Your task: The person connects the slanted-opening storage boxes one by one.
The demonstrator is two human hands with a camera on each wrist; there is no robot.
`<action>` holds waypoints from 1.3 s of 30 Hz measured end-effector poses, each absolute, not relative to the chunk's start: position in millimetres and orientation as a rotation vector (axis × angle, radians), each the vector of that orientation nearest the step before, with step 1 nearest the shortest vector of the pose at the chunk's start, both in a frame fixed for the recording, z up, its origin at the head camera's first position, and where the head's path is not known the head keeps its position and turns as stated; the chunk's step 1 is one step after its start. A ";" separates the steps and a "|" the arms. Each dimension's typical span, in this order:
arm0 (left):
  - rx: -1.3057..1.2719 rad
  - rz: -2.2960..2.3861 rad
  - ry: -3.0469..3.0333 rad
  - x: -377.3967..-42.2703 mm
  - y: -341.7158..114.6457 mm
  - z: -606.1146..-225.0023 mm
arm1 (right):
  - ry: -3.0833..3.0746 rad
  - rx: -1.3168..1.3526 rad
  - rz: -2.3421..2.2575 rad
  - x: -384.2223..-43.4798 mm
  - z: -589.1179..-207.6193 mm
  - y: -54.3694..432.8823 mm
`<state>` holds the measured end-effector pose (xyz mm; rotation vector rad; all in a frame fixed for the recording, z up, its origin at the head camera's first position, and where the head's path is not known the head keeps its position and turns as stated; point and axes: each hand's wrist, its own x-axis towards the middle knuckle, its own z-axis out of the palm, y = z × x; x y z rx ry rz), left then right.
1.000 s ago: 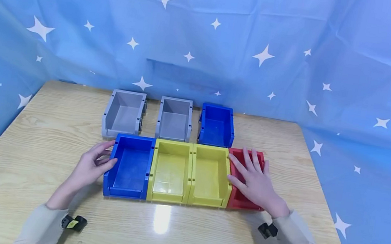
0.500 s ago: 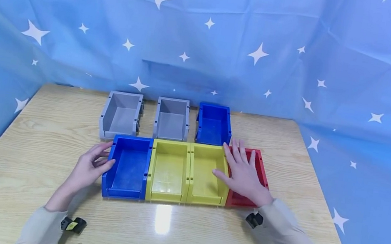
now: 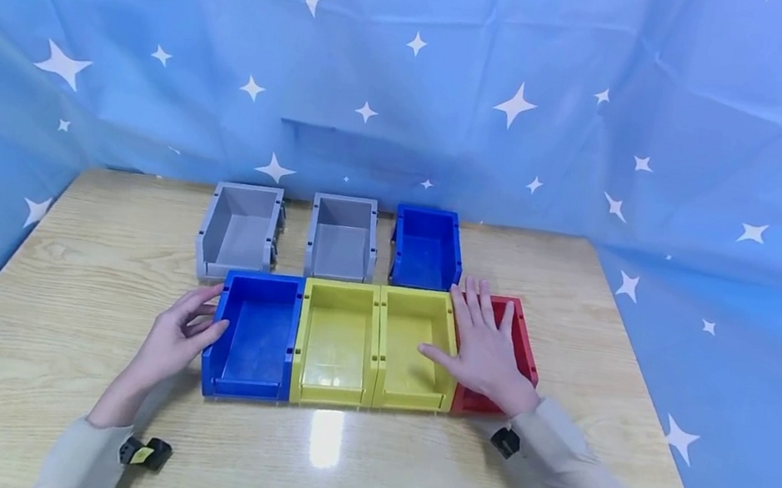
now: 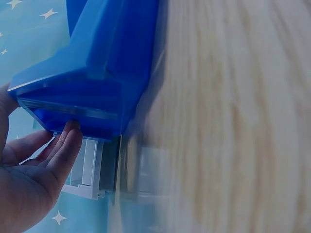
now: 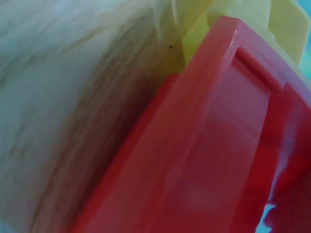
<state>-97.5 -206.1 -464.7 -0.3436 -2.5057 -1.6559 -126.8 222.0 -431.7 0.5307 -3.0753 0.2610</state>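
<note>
In the head view, a blue bin (image 3: 259, 334), two yellow bins (image 3: 339, 337) (image 3: 414, 340) and a red bin (image 3: 519, 339) stand side by side in a front row. My left hand (image 3: 176, 334) holds the blue bin's left wall, its thumb at the rim and its fingers on the outer side. The left wrist view shows those fingers (image 4: 65, 150) against the bin's side (image 4: 92, 87). Over the seam between the right yellow bin and the red bin lies my right hand (image 3: 488, 355), fingers spread. It covers much of the red bin.
Behind the front row are two grey bins (image 3: 242, 226) (image 3: 342, 237) and another blue bin (image 3: 426, 249), spaced apart. Everything stands on a wood-grain table (image 3: 238, 457). A blue cloth with white stars (image 3: 414, 87) hangs along the back and sides.
My right hand has shifted left from the red bin toward the right yellow bin, uncovering the red bin's right side. My left hand keeps its hold on the blue bin.
</note>
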 end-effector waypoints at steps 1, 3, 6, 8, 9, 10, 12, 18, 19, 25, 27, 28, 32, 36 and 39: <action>-0.343 -1.657 -2.504 -97.3 -205.6 -464.3 | -3.070 0.534 0.268 -126.8 -431.4 222.5; -0.342 -1.655 -2.505 -97.2 -204.3 -462.7 | -3.063 0.537 0.271 -126.7 -430.4 223.6; -0.339 -1.660 -2.508 -97.2 -202.0 -460.1 | -3.063 0.534 0.290 -127.0 -429.0 225.7; -0.340 -1.666 -2.504 -97.6 -200.7 -458.6 | -3.072 0.520 0.313 -127.1 -428.3 226.5; -0.346 -1.667 -2.499 -98.0 -200.3 -458.5 | -3.071 0.514 0.327 -127.3 -428.4 226.8; -0.349 -1.669 -2.493 -98.5 -200.0 -458.3 | -3.072 0.505 0.341 -127.5 -428.7 227.0; -0.358 -1.670 -2.486 -99.6 -199.8 -458.3 | -3.069 0.489 0.378 -127.9 -430.3 227.3; -0.357 -1.650 -2.496 -100.9 -201.7 -459.5 | -3.054 0.504 0.359 -129.6 -436.6 226.1; -0.359 -1.642 -2.499 -100.8 -202.2 -460.0 | -3.060 0.519 0.359 -129.8 -436.4 226.1; -0.393 -1.612 -2.505 -99.9 -201.4 -460.6 | -3.043 0.556 0.494 -134.6 -418.7 234.1; -0.390 -1.612 -2.510 -99.2 -200.9 -460.6 | -2.985 0.524 0.573 -139.4 -408.3 239.0; -0.384 -1.612 -2.513 -99.0 -201.2 -461.1 | -2.952 0.505 0.608 -142.2 -402.6 241.1; -0.366 -1.593 -2.529 -97.2 -203.5 -462.3 | -2.872 0.442 0.666 -157.2 -384.9 249.4; -0.344 -1.546 -2.551 -94.7 -203.7 -459.3 | -2.908 0.393 0.746 -177.8 -370.7 254.2; -0.328 -1.516 -2.548 -94.9 -202.9 -457.8 | -2.964 0.356 0.818 -193.2 -364.1 255.6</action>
